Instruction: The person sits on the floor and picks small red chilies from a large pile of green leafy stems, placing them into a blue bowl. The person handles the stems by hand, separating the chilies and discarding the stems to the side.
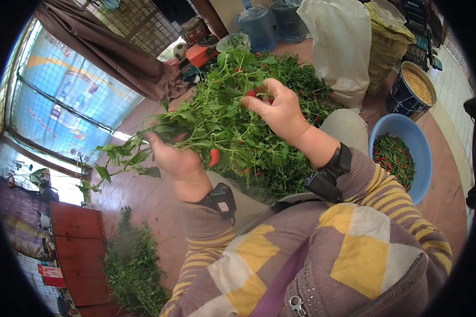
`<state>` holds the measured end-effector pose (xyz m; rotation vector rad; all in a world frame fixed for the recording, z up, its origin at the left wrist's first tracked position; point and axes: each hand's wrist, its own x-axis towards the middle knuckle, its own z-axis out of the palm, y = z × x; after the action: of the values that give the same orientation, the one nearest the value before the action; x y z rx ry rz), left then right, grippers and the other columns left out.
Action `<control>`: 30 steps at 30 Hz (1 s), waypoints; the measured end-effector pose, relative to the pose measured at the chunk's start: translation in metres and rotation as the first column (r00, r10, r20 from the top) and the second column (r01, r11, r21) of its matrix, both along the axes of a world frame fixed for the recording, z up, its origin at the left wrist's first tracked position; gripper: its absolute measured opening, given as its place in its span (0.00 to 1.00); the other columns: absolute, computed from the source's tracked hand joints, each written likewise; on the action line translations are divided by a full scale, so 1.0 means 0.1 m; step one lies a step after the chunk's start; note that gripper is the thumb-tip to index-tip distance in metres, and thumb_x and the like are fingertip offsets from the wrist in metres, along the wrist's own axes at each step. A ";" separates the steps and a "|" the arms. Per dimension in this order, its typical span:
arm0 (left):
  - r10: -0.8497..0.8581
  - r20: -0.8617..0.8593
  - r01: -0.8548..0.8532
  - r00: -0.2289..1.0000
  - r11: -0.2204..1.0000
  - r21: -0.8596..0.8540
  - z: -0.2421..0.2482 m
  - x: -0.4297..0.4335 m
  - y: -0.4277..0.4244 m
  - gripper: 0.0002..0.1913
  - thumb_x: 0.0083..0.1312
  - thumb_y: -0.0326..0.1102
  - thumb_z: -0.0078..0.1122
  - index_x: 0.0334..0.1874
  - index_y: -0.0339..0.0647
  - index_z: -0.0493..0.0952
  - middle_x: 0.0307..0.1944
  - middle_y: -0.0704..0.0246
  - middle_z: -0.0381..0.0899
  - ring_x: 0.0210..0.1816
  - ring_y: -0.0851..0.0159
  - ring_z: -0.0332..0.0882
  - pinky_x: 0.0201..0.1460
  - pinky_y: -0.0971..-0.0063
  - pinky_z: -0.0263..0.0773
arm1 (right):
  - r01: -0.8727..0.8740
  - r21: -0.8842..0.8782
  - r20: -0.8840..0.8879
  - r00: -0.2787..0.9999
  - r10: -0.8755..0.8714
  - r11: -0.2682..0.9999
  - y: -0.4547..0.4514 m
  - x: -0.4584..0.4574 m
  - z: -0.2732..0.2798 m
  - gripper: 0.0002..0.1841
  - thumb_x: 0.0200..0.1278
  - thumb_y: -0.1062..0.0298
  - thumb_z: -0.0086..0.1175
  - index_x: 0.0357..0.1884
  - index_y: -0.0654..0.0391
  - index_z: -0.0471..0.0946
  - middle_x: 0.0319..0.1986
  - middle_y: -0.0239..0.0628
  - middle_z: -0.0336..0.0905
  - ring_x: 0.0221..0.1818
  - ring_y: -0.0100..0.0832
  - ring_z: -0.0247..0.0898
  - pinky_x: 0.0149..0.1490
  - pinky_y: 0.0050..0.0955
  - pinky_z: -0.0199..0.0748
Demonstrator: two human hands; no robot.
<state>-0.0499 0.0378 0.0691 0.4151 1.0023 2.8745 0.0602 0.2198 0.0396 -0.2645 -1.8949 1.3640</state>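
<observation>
My left hand (pixel 176 158) is closed around the stems of a leafy chili pepper plant (pixel 206 119), held up in front of me. Cut or pulled stems stick out past that hand to the left. My right hand (pixel 275 107) pinches a red chili pepper (pixel 250 94) between thumb and fingers among the leaves; some fingers are hidden by foliage. Another red chili (pixel 214 157) hangs from the plant just right of my left hand. Behind and below lies a big heap of chili plants (pixel 289 158) with red fruits, reaching my knees.
At my right a blue plastic basin (pixel 423 166) holds picked red and green chilies (pixel 394 158). Beyond it stand a bucket of grain (pixel 418 85), a white sack (pixel 341 43) and water jugs (pixel 256 25). Plants (pixel 133 261) lie on the floor at left, beside a red wooden cabinet (pixel 79 253).
</observation>
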 end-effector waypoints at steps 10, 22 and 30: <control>0.068 0.008 -0.068 0.998 0.996 -0.066 -0.03 -0.03 -0.11 0.22 0.73 0.48 0.29 0.50 0.35 0.67 0.48 0.57 0.72 0.48 0.57 0.72 0.54 0.61 0.69 | 0.165 0.515 0.014 0.980 -0.200 0.841 0.40 0.06 -0.06 0.10 0.54 0.63 0.49 0.24 0.59 0.69 0.22 0.44 0.72 0.25 0.47 0.68 0.30 0.39 0.68; -0.337 -0.050 0.340 0.940 0.915 0.217 -0.36 -0.54 -0.56 0.24 0.72 0.50 0.30 0.54 0.37 0.69 0.52 0.60 0.73 0.52 0.54 0.70 0.58 0.55 0.65 | -0.515 -0.697 -0.089 0.753 0.652 0.500 0.42 0.35 -0.04 0.06 0.57 0.73 0.52 0.36 0.62 0.73 0.22 0.28 0.69 0.17 0.16 0.58 0.20 0.16 0.55; -0.377 0.011 0.368 0.926 0.910 0.189 -0.38 -0.37 -0.44 0.24 0.72 0.51 0.29 0.52 0.40 0.69 0.52 0.60 0.72 0.53 0.53 0.69 0.60 0.55 0.63 | -0.290 -0.344 0.142 0.924 0.354 0.893 -0.08 0.03 -0.16 0.15 0.52 0.69 0.58 0.42 0.64 0.78 0.30 0.33 0.78 0.32 0.18 0.68 0.39 0.22 0.69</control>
<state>-0.0868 -0.0065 0.0311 0.4879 0.5729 2.6178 0.0633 0.2117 0.0237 -0.2601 -1.9375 1.9406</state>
